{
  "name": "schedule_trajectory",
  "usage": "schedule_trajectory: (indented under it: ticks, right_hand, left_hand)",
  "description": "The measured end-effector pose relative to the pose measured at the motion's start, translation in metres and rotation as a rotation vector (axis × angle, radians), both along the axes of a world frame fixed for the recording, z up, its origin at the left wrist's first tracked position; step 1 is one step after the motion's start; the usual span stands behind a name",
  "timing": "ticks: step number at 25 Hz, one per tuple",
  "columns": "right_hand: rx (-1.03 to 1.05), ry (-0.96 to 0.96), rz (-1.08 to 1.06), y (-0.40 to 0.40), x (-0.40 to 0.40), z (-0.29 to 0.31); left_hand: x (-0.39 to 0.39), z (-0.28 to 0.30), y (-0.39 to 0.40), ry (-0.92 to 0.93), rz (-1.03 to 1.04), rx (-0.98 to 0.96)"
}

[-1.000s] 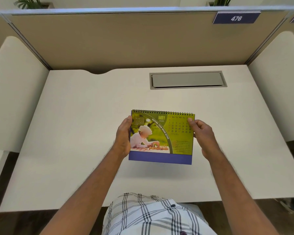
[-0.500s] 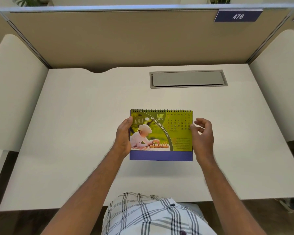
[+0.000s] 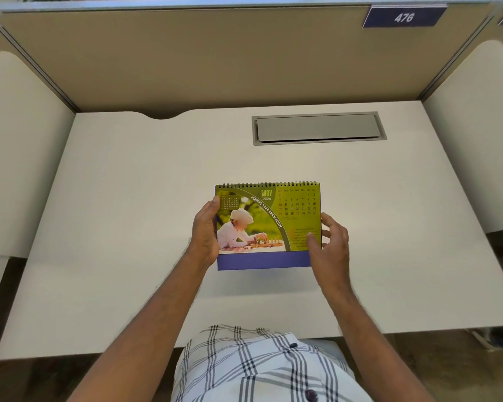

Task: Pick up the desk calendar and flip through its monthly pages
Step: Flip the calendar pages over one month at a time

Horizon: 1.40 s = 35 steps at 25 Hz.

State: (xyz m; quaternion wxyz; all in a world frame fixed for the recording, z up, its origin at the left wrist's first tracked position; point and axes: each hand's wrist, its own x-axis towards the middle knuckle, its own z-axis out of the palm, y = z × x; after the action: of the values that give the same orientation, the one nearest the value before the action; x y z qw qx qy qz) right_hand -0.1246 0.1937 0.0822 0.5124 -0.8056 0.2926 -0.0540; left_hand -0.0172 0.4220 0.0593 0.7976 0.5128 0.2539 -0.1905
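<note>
A spiral-bound desk calendar [image 3: 269,224] is held up above the white desk [image 3: 128,213], showing a green MAY 2026 page with a photo of a child at a chessboard and a blue base strip. My left hand [image 3: 205,230] grips its left edge, thumb on the front. My right hand [image 3: 330,245] is at the lower right corner, thumb resting on the page front, fingers spread behind the right edge.
A grey cable hatch [image 3: 318,128] is set into the desk at the back right. Beige partition walls [image 3: 186,59] close off the back and both sides, with a blue 476 sign [image 3: 404,16] on top. My checked shirt shows below.
My right hand let go of the calendar's upper right corner, slid down the right edge, and now has its thumb on the lower right of the page. The left hand kept its grip.
</note>
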Motion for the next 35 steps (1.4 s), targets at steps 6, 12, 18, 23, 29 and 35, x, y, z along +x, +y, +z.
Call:
schedule_trajectory:
  ticks: [6, 12, 18, 23, 29, 35]
  right_hand:
    - [0.012, 0.019, -0.028, -0.003, -0.001, 0.006]
    - [0.057, -0.047, -0.053, -0.012, -0.002, 0.016]
    - [0.086, -0.043, -0.056, -0.021, -0.003, 0.024]
    - [-0.047, -0.057, -0.028, -0.022, -0.009, 0.03]
    - [-0.342, -0.07, 0.0, -0.015, -0.013, 0.035]
    - [0.277, -0.21, -0.025, -0.012, -0.002, 0.055]
  left_hand:
    - [-0.003, 0.004, -0.004, -0.021, -0.007, 0.016]
    - [-0.005, 0.006, -0.002, -0.044, -0.011, 0.022]
    - [-0.007, 0.013, -0.003, -0.025, -0.021, 0.004]
    - [-0.007, 0.016, -0.004, 0.034, -0.031, -0.033]
    - [-0.009, 0.016, -0.004, 0.035, -0.034, -0.015]
    - [-0.007, 0.02, -0.003, 0.042, -0.047, -0.03]
